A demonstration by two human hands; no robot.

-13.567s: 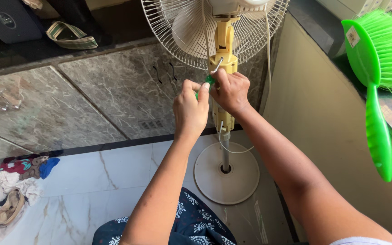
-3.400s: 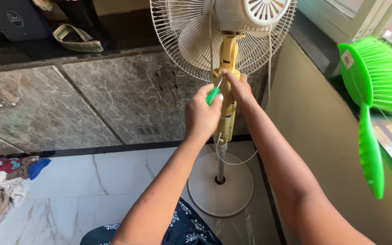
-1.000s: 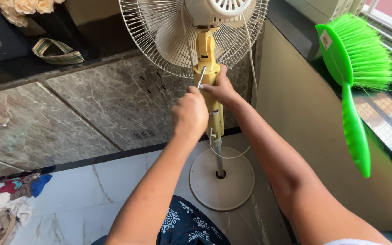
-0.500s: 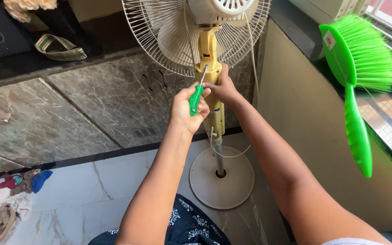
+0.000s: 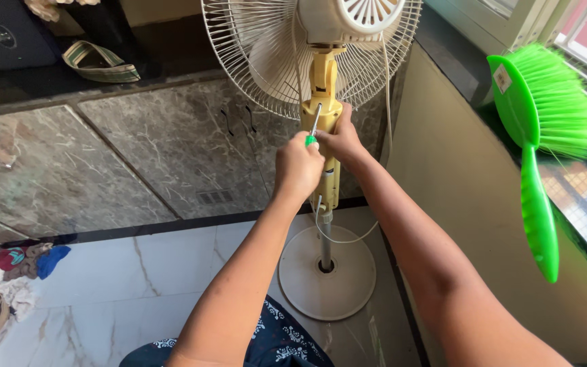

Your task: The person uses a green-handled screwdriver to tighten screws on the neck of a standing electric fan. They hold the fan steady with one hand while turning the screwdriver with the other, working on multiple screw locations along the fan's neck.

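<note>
Green screwdriver (image 5: 313, 130) now raised against fan column (image 5: 325, 136)

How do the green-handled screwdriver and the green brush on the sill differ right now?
The green-handled screwdriver is gripped in the left hand, its metal shaft tilted up against the yellow fan column; the bright green plastic brush lies unheld on the window sill, its handle overhanging the edge. The screwdriver looks far smaller than the brush. The screwdriver ends in a thin metal shaft, the brush in wide bristles. Both are green.
</note>
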